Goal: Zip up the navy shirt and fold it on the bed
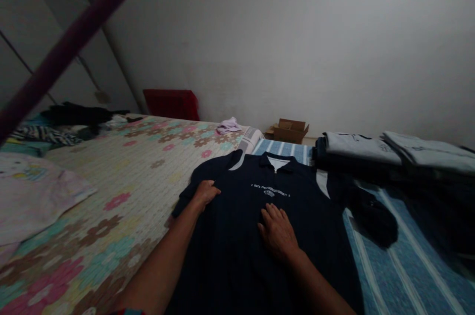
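Note:
A dark navy polo shirt [241,236] with a short zip collar, white shoulder insets and white chest lettering lies spread out, front side up. Near its left sleeve, my left hand [206,193] is closed, its fingers pinching the fabric. My right hand [277,230] rests flat on the chest just below the lettering, fingers stretched out. The shirt's lower hem runs out of view.
Under the shirt are a floral bedspread [118,226] and a blue striped mat [401,255]. Folded clothes [361,148] are stacked at right, with a dark bundle [373,218] nearer. A cardboard box [290,131] stands by the wall. A purple bar [74,40] crosses the upper left.

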### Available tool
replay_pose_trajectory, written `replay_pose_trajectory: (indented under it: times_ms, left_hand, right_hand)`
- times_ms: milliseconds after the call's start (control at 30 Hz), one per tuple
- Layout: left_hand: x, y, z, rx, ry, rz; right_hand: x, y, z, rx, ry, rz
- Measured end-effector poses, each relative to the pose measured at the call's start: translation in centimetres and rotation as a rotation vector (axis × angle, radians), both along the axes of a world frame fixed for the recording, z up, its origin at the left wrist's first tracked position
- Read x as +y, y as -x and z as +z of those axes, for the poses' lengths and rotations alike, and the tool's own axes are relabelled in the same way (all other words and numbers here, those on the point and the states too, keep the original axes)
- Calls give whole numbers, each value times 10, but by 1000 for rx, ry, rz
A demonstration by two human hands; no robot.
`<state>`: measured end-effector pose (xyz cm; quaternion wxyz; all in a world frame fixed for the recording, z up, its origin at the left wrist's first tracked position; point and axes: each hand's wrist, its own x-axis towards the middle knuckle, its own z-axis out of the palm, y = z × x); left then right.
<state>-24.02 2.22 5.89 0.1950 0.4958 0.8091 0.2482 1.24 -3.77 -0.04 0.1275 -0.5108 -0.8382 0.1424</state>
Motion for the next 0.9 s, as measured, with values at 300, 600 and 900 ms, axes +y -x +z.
replay_pose_trajectory:
  times_ms: [300,600,900]
  left_hand:
    - [3,17,0,160,14,38]
    - [-7,20,5,113,109,-52]
    - [-42,25,8,19,66,-70]
  right_hand:
    - [0,0,-1,-2,-24,-1]
    - [0,-1,-3,-22,-47,26]
    - [0,0,-1,-24,-37,25]
